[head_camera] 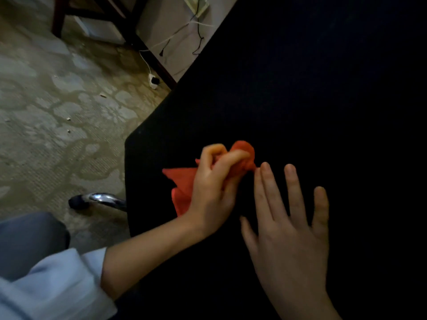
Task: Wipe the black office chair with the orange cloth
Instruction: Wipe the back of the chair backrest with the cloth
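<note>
The black office chair [288, 93] fills the right and middle of the head view as a broad dark fabric surface. My left hand [213, 192] grips the bunched orange cloth [182, 181] against it, with cloth sticking out above the fingers and to the left. My right hand [291, 229] lies flat on the chair just right of the cloth, fingers straight and spread, its fingertips near the cloth's right end.
A chrome chair leg with a dark caster [101, 200] juts out at lower left over the patterned carpet [53, 107]. Dark wooden furniture legs [57, 21], loose cables and a white plug [153, 80] lie at the top by the wall. My knee [30, 236] is at lower left.
</note>
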Tool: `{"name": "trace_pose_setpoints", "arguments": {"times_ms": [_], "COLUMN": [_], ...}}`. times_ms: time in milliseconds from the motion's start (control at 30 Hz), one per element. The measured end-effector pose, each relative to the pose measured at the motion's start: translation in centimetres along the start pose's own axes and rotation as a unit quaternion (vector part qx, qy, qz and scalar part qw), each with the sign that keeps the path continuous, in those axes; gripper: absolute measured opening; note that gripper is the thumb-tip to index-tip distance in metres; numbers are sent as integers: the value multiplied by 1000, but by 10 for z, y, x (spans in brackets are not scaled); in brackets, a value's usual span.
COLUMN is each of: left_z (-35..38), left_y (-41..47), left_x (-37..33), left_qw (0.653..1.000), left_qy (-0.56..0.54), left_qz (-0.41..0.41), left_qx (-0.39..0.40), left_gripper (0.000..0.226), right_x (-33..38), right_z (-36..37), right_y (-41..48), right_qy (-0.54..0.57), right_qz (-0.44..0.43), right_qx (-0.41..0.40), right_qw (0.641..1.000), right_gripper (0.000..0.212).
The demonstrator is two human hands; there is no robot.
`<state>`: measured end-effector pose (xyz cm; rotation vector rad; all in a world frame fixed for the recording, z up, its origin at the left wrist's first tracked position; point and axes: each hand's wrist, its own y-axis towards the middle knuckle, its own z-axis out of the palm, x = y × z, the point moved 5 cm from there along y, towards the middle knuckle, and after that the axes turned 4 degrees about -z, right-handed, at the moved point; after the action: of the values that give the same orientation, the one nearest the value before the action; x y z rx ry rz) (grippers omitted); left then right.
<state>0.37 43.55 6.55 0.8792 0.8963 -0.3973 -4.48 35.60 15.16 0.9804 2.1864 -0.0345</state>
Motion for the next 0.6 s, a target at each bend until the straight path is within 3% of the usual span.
{"name": "trace_pose_setpoints", "arguments": {"times_ms": [67,133,233,367,467,600], "left_z": [-4,-14,-36,-39,-30,-14], "left_y": [11,22,21,-13,-29,-38], "left_x": [9,31,80,98,85,45], "left_qw": [999,996,976,953,950,966], "left_qy": [0,4,39,61,36,-5], "left_qz": [-7,-38,-168,-252,-272,-222], "left_qx": [-32,-75,-131,-153,-151,-134], "left_gripper": [27,28,28,30,27,30], "right_x": [-2,-1,1,1,1,6], "right_z": [-1,-1,-1,6,7,10], "right_y": [-3,-4,-4,3,9,18], "right_qy": [-7,-22,-39,-84,-91,-144], "right_qz": [1,7,8,0,-1,-17], "right_qx": [2,9,8,61,59,74], "right_qw": [1000,1000,999,995,994,987], "right_gripper": [53,58,49,65,64,74]}}
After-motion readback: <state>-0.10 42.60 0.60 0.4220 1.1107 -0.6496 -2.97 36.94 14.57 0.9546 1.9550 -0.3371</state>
